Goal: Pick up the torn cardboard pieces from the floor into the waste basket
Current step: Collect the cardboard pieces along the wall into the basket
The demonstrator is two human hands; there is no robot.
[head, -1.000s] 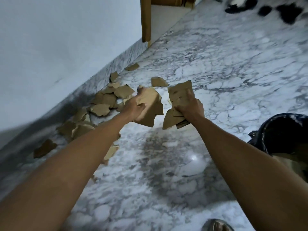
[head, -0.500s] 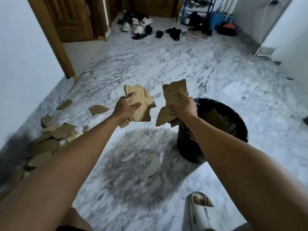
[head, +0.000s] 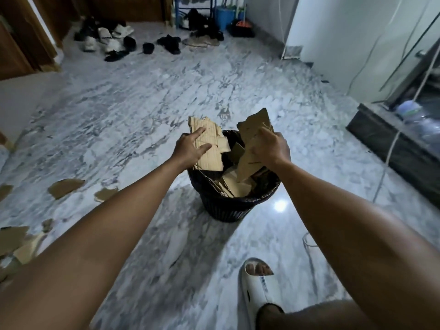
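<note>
A black mesh waste basket (head: 228, 206) stands on the marble floor with several cardboard pieces inside. Over its left rim my left hand (head: 189, 151) holds a bunch of torn cardboard pieces (head: 209, 144), thumb and fingers across its face. My right hand (head: 270, 147) grips a second bunch of torn cardboard (head: 252, 129) above the basket's right side. More torn pieces lie on the floor at the left, among them a larger piece (head: 65, 186), a smaller piece (head: 106, 194) and a cluster by the left edge (head: 16, 241).
My foot in a white slipper (head: 258, 289) stands near the bottom, right of centre. Shoes and slippers (head: 119, 41) are scattered at the far end by wooden doors. A dark stone ledge (head: 392, 148) with a water bottle runs along the right wall.
I have turned right from the cardboard pile by the wall. Both hands have carried their cardboard bunches from beside the basket to directly over its mouth.
</note>
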